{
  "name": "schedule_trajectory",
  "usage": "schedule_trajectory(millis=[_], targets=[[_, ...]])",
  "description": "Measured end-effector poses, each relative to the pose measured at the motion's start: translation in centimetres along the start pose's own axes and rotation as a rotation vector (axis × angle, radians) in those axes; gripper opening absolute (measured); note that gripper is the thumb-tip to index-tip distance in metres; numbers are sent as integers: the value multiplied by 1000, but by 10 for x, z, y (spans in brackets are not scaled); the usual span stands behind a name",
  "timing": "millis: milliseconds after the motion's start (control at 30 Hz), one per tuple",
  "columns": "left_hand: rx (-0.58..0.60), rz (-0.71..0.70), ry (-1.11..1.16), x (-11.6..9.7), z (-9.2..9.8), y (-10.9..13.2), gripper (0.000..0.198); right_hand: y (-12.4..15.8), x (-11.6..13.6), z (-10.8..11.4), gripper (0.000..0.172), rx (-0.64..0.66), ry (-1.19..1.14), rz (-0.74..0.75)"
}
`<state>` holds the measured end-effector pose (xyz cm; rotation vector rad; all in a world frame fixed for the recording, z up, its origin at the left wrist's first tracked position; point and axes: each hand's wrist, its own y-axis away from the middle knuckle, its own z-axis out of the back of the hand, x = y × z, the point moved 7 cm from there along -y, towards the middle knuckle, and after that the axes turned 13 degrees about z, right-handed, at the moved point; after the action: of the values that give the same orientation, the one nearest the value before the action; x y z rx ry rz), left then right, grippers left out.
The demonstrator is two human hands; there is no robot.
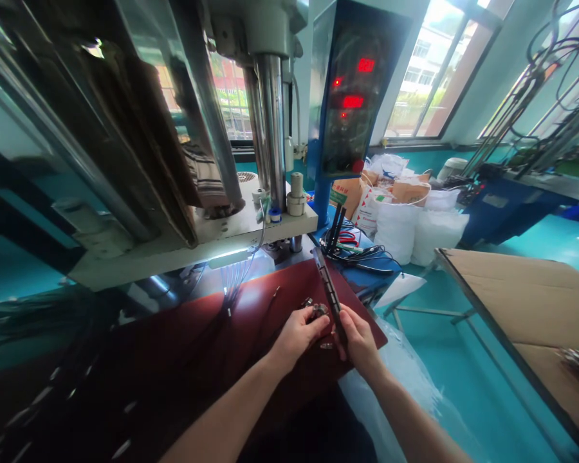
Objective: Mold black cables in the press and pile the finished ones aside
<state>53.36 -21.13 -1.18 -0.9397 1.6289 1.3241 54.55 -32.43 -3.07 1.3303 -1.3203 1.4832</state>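
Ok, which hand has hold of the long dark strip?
The right hand grips the long dark strip; the left hand instead pinches a small metal fitting.

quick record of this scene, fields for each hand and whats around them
place: workshop with a teal floor, at a vertical machine with chrome columns
left hand: holds a small round metal fitting
right hand: grips a long narrow black bar with metal fittings
under hands: dark red board
on board: thin black cables
rest: blue control panel with red digits, white woven sacks, brown cardboard sheet
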Motion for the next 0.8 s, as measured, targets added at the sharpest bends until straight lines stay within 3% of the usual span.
schedule_trajectory(millis=[100,300,533,800], targets=[[29,73,88,3,3,-3,34,2,-1,3,44,-18,-31,3],[111,189,82,10,-9,-3,29,5,-2,3,49,-16,-59,-8],[143,215,65,11,-12,-9,22,5,1,0,48,23,-22,-3],[12,225,7,6,-9,-4,12,6,4,-3,49,55,198,76]])
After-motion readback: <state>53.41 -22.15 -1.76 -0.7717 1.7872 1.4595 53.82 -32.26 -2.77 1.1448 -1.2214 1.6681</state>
